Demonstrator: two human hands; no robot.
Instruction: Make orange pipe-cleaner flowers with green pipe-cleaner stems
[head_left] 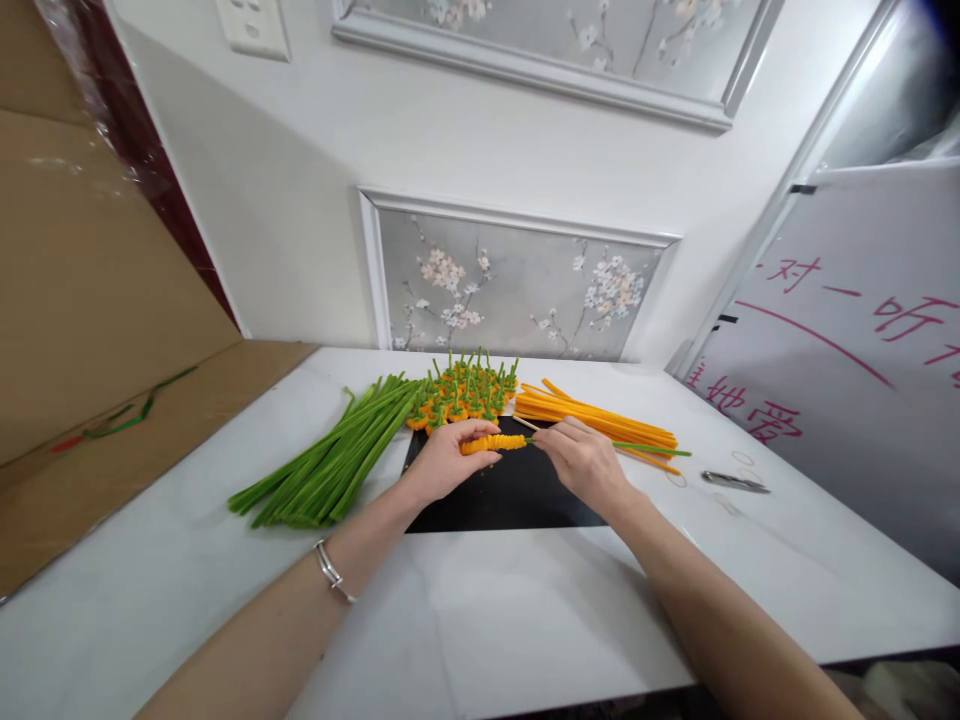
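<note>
Between thumb and fingers, my left hand point(448, 462) holds an orange coil point(495, 443) of fuzzy stem. My right hand point(585, 462) pinches a green stem point(651, 449) that meets the coil's right end and sticks out to the right past the hand. A thin pale stick point(526, 423) also runs into the right hand's fingers. Both hands are over a black mat point(502, 498). Just behind them stands a cluster of small orange and green pieces point(469, 392).
Green stems point(337, 455) lie in a pile at left, orange stems point(600, 418) at right. Scissors or snips point(735, 482) and thin rings point(742, 458) rest on the white table point(517, 610) further right. Cardboard point(112, 300) borders the left side; a whiteboard point(847, 350) stands at right.
</note>
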